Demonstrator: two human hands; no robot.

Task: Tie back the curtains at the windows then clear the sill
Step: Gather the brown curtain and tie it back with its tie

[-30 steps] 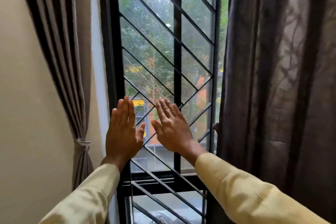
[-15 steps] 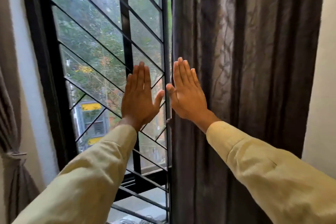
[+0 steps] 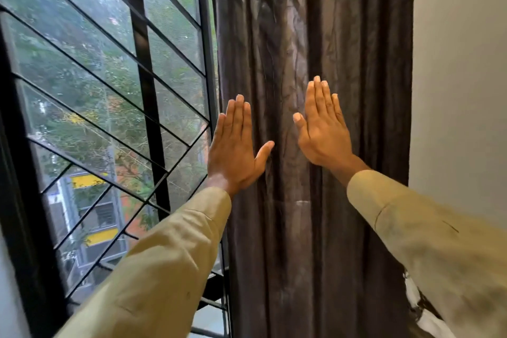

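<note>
A dark brown curtain [image 3: 356, 63] hangs loose in straight folds at the right of the window, from the top of the view to the bottom. My left hand [image 3: 236, 148] is raised flat in front of the curtain's left edge, fingers together, thumb out, holding nothing. My right hand [image 3: 322, 129] is held up flat a little higher, in front of the curtain's middle folds, also with nothing in it. Whether the palms touch the cloth I cannot tell. The sill is hidden behind my sleeves.
The window [image 3: 82, 90] with a black metal grille of slanted bars [image 3: 145, 68] fills the left half; trees and a building show outside. A plain pale wall [image 3: 461, 77] runs to the right of the curtain.
My view and both hands have swung right, from the grille to the right curtain. The hands are now further apart. The tied left curtain has left the view.
</note>
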